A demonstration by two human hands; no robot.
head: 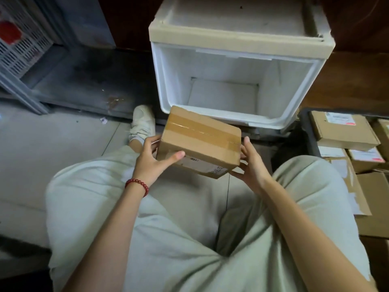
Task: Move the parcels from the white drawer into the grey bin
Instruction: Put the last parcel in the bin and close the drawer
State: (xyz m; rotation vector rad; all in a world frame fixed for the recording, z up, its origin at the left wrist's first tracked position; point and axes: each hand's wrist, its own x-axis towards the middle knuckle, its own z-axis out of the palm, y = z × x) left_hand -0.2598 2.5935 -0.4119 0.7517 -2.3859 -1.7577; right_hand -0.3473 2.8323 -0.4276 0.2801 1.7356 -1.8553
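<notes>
A brown cardboard parcel sealed with tan tape hangs in front of me, just before the white drawer. My left hand grips its left end, thumb across the near face. My right hand holds its right end, fingers curled round the corner. The drawer is pulled out of its beige frame, and its white inside shows no parcels. At the right edge the dark grey bin holds several cardboard parcels with white labels.
My knees in pale green trousers fill the lower half, with one white shoe left of the drawer. A grey lattice crate stands at the far left on a dark shelf. Pale floor tiles lie left of my leg.
</notes>
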